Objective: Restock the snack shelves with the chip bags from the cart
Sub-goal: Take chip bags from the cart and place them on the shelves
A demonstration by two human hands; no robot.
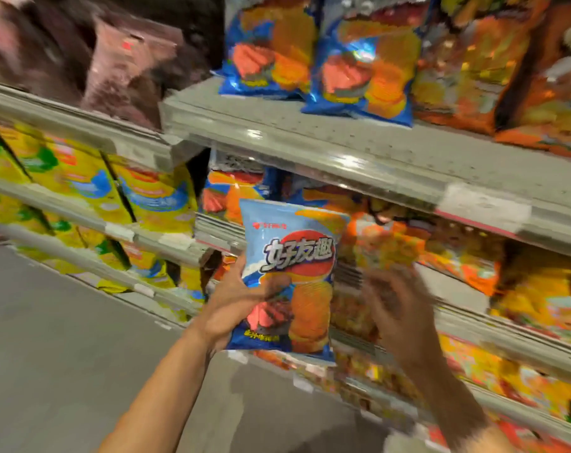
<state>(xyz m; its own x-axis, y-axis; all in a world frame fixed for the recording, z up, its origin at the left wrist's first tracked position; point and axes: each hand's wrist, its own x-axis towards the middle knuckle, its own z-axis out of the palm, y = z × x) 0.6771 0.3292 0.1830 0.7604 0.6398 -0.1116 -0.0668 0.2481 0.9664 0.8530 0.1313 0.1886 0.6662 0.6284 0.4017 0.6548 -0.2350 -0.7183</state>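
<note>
Right now my left hand (235, 299) has the blue chip bag (290, 279) by its left edge, fingers curled around behind it and the thumb on the front, so the bag stands upright with its long axis running top to bottom and its printed face turned toward me. It is held in the air just in front of the middle shelf (392, 171), not yet resting on anything.

My right hand (398, 308) is just to the right of the bag and badly blurred. The fingers look spread and loosely raised, holding nothing that I can make out, though I cannot say whether they touch the bag's right edge.

What matters for the next move, as I judge it, is that the slot lies up and behind the bag from the left hand. Under the middle shelf's lip I can see another blue bag (231, 197) of what looks like the same kind, directly above and behind the one I hold, with orange bags (388, 243) crowding in from the right. Two more matching blue bags (316, 60) stand on the shelf above.

So the bag would need to travel forward and slightly up, staying upright, and the left hand is the one carrying it. The right hand is nearer the orange bags and better placed to hold them aside.
</note>
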